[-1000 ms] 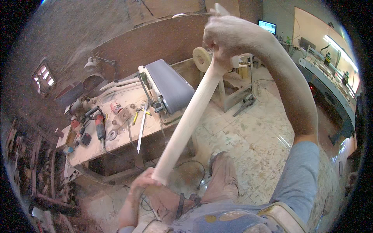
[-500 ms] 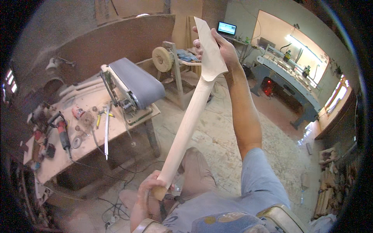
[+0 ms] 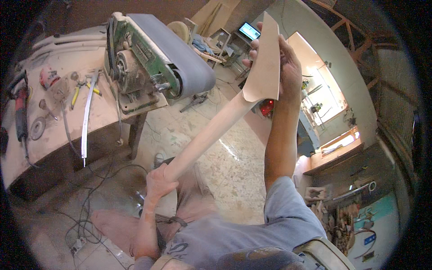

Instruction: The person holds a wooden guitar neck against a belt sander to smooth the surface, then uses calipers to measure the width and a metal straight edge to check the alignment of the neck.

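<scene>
A pale carved wooden piece, with a long round shaft and a flat, flared blade-like end, slants up across my front. My left hand is wrapped round the lower end of the shaft near my lap. Reaching out ahead, my right hand grips the flared end from behind, its fingers showing past both edges. A belt sander with a grey belt and green body stands to the left of the piece. The wood is apart from the belt.
The sander's dusty workbench carries an angle grinder, yellow-handled pliers and a metal strip overhanging its edge. Black cables lie on the floor. A laptop glows behind; wood offcuts are piled at right.
The view has turned, bringing the sander larger and closer. The wooden piece leans more to the right, its flared end seen more edge-on. Both hands keep hold of it.
</scene>
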Action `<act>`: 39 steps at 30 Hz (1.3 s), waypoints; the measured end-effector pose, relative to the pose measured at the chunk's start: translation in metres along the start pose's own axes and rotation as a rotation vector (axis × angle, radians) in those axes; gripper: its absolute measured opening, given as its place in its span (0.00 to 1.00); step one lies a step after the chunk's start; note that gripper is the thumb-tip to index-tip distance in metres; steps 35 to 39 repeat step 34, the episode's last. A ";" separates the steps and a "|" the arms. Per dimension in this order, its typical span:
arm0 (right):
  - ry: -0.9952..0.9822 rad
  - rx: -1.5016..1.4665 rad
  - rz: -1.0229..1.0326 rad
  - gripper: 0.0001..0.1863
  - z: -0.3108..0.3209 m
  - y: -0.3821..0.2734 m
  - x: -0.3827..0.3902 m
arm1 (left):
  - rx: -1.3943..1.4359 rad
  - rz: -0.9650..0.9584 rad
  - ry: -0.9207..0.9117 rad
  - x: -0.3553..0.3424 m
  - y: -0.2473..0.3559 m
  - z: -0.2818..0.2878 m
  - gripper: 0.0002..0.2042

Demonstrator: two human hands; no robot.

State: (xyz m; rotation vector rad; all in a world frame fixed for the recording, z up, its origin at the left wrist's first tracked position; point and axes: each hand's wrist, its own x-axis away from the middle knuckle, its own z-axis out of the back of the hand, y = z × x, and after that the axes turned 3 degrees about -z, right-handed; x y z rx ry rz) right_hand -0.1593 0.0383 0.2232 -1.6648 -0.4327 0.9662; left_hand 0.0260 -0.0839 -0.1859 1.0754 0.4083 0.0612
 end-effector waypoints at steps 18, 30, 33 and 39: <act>0.262 0.358 -0.058 0.30 -0.026 0.044 -0.029 | 0.135 -0.055 -0.036 -0.033 -0.076 -0.029 0.22; 0.275 0.377 -0.140 0.29 -0.020 0.052 -0.039 | 0.157 -0.048 -0.056 -0.042 -0.069 -0.019 0.18; 0.312 0.415 -0.117 0.30 -0.019 0.054 -0.040 | 0.160 -0.061 -0.056 -0.045 -0.077 -0.028 0.20; 0.347 0.453 -0.088 0.31 -0.024 0.056 -0.039 | 0.168 -0.059 -0.061 -0.043 -0.077 -0.031 0.20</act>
